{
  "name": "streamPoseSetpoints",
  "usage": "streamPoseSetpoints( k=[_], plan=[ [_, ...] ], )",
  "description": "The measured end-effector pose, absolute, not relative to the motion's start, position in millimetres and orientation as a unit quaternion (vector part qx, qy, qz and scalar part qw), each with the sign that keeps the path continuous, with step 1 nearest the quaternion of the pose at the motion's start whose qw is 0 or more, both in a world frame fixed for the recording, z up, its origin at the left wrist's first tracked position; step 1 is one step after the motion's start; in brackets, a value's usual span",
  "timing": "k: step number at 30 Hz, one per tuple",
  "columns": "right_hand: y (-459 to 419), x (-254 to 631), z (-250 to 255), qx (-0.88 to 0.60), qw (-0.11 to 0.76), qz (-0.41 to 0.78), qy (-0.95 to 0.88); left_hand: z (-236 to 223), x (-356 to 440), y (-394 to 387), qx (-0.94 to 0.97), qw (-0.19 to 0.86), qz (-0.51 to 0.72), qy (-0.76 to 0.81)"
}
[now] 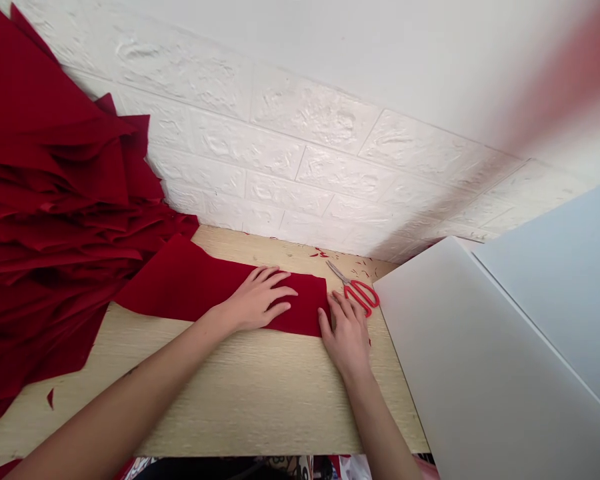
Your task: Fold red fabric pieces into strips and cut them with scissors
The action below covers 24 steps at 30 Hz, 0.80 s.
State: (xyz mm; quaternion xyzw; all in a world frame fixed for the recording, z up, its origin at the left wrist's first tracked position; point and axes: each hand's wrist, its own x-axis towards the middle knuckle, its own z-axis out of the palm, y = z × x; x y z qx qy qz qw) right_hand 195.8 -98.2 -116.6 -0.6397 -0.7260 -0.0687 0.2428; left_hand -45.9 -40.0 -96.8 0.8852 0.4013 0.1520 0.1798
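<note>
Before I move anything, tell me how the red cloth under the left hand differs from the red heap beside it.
The red cloth lies nearly flat on the table, while the red heap is piled in rumpled folds. The cloth is a long strip; the heap is much bigger, with many overlapping layers. The left hand rests on the cloth, but neither hand is on the heap. Both are deep red.

The pale wood-grain bench (260, 393) lies open in front; the white textured brick-pattern wall (275, 140) blocks its far side.
</note>
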Motion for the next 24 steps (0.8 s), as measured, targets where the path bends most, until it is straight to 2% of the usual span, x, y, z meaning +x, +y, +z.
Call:
streamPoseSetpoints(
  k=[5,10,16,20,24],
  plan=[
    [-99.2,195.0,-115.3,-0.639,0.236,-0.075,-0.728,-94.9,-29.1,-9.3,0.851,0.164,0.133,0.481],
    [-99.8,198.1,-112.8,-0.652,0.257,-0.044,-0.712,-87.4,-22.8,10.1,0.864,0.194,0.109,0.451],
    [-89.8,194.5,-103.6,-0.645,0.34,0.056,-0.682,-77.1,-50.8,-13.2,0.889,0.207,0.173,0.371],
    [-70.2,179.7,-99.4,-0.595,0.381,0.17,-0.687,-81.8,-64.1,-19.2,0.874,0.204,0.199,0.394],
    [-54.5,167.8,-100.7,-0.567,0.4,0.209,-0.689,-81.1,-52.8,-19.4,0.859,0.193,0.206,0.427]
  ],
)
